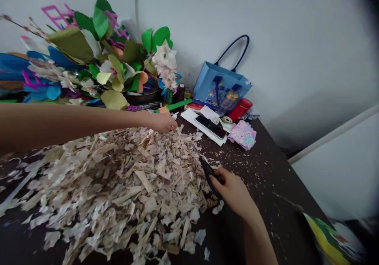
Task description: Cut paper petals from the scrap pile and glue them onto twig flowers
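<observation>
My right hand [233, 190] is wrapped round the black handles of a pair of scissors [207, 168]. The blades point away from me, over the right edge of a big heap of pale beige scraps [142, 182], thin and papery, that covers much of the dark table. My left hand [162, 122] reaches across the far side of the heap with its fingers curled together. Whatever may be between those fingertips is too small to name. A small white scrap [175, 115] shows just beyond them.
Artificial flowers and leaves [112, 60] crowd the back left. A blue bag [220, 83] stands against the wall, with a red container [241, 109] before it. Nearby lie a phone [210, 126] on white paper and a floral cloth [242, 135]. A colourful packet [328, 237] is lower right.
</observation>
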The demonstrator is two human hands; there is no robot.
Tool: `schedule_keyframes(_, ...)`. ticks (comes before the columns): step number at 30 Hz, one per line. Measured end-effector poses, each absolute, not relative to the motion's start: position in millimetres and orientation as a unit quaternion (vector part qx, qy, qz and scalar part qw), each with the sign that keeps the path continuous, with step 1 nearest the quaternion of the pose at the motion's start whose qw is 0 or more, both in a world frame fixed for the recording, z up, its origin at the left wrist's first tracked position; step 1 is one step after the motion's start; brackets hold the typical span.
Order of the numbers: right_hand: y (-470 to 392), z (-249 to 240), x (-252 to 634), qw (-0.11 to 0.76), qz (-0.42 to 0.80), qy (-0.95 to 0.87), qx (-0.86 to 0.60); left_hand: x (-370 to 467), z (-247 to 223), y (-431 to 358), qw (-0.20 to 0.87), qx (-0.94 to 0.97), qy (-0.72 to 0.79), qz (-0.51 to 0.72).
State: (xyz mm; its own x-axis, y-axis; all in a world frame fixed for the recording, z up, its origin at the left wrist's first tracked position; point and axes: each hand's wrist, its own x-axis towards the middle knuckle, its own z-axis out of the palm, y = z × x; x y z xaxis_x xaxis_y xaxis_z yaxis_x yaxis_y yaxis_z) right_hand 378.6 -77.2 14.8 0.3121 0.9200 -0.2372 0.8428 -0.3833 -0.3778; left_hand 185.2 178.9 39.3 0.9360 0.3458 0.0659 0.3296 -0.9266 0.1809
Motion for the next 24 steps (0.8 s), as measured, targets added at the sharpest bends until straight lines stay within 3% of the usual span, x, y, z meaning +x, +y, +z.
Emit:
schedule_keyframes(7, -78, 14, 378, 0.107, 0.192, -0.560, -0.799, 152, 68, 167, 0.172, 0.971, 0.107, -0.124)
schedule_keyframes(13, -77, 12, 379, 0.103, 0.193, -0.560, -0.799, 172, 63, 170, 0.136, 0.981, 0.135, -0.013)
schedule_keyframes(24, -77, 12, 381, 0.089, 0.187, -0.551, -0.809, 220, 30, 159, 0.098, 0.990, 0.097, 0.026)
